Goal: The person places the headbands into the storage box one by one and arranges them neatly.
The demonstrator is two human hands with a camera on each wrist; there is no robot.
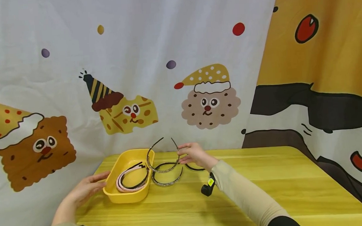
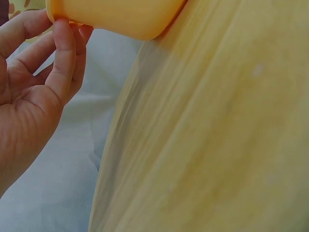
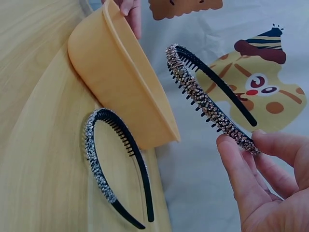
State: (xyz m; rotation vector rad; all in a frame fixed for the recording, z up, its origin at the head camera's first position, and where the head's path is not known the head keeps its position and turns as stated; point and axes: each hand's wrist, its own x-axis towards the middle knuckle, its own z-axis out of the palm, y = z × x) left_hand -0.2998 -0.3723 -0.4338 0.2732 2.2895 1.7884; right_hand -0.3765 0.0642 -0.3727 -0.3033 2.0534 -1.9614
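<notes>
My right hand point(image 1: 197, 154) pinches one side of a glittery black headband point(image 3: 195, 94) between thumb and fingertips, holding it raised beside the yellow plastic bin point(image 1: 127, 197). Its inner comb teeth show in the right wrist view. At the bin's left side, my left hand point(image 1: 85, 189) grips the rim, thumb and fingers together in the left wrist view point(image 2: 36, 82). Inside the bin lie a pink headband point(image 1: 120, 186) and black ones, overlapping. A silver-glitter headband point(image 3: 96, 164) lies on the table just right of the bin, beneath the raised one in the head view.
Another black headband point(image 1: 194, 168) lies on the table, partly hidden by my right hand. The yellow wood-grain table point(image 1: 265, 190) extends to the right. Behind its far edge hangs a white curtain point(image 1: 134, 33) with cartoon prints.
</notes>
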